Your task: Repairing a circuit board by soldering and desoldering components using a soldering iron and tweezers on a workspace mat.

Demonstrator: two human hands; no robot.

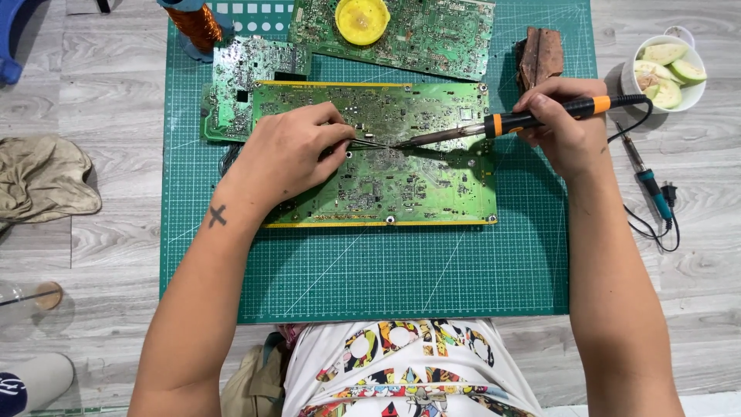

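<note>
A large green circuit board point(401, 185) lies on a green cutting mat point(386, 270). My left hand point(289, 154) rests on the board's left part and pinches thin metal tweezers point(374, 144) whose tips point right to the board's middle. My right hand point(563, 127) grips a black and orange soldering iron point(532, 117). Its metal tip meets the tweezer tips at the board's centre.
Two more green boards point(247, 73) point(417, 35) lie at the mat's far edge, one bearing a yellow round tin point(361, 19). A brown block point(540, 54), a white bowl of green fruit slices point(665, 73), a second iron point(647, 176), a copper coil point(199, 27) and a cloth point(42, 177) surround the mat.
</note>
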